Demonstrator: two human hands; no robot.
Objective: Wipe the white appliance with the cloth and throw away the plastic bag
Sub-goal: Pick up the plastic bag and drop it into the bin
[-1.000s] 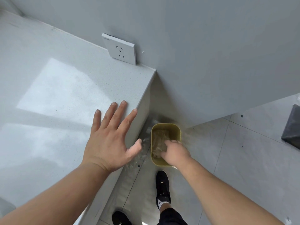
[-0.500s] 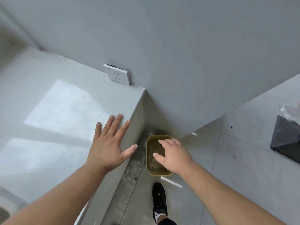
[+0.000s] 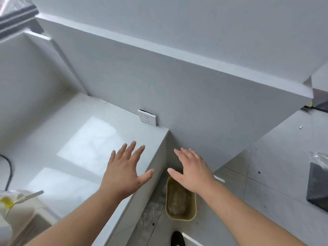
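Note:
A crumpled clear plastic bag (image 3: pixel 176 201) lies inside the small yellow-green bin (image 3: pixel 193 208) on the floor beside the counter's end. My right hand (image 3: pixel 192 170) hovers above the bin's far end, fingers spread and holding nothing. My left hand (image 3: pixel 124 171) is spread flat over the white counter (image 3: pixel 71 139) near its right edge, also holding nothing. Part of a white appliance (image 3: pixel 19 217) shows at the bottom left corner. No cloth is in view.
A wall socket (image 3: pixel 147 117) sits at the counter's back. A black cable (image 3: pixel 8 167) curves at the left edge. Clear plastic film (image 3: pixel 150 212) lies on the floor left of the bin. A dark slab with plastic wrap (image 3: pixel 319 185) lies right. My shoe (image 3: pixel 178 238) is below the bin.
My right hand has risen out of the bin, leaving the bag inside, and its fingers have spread. The camera has tilted up, showing more counter and wall.

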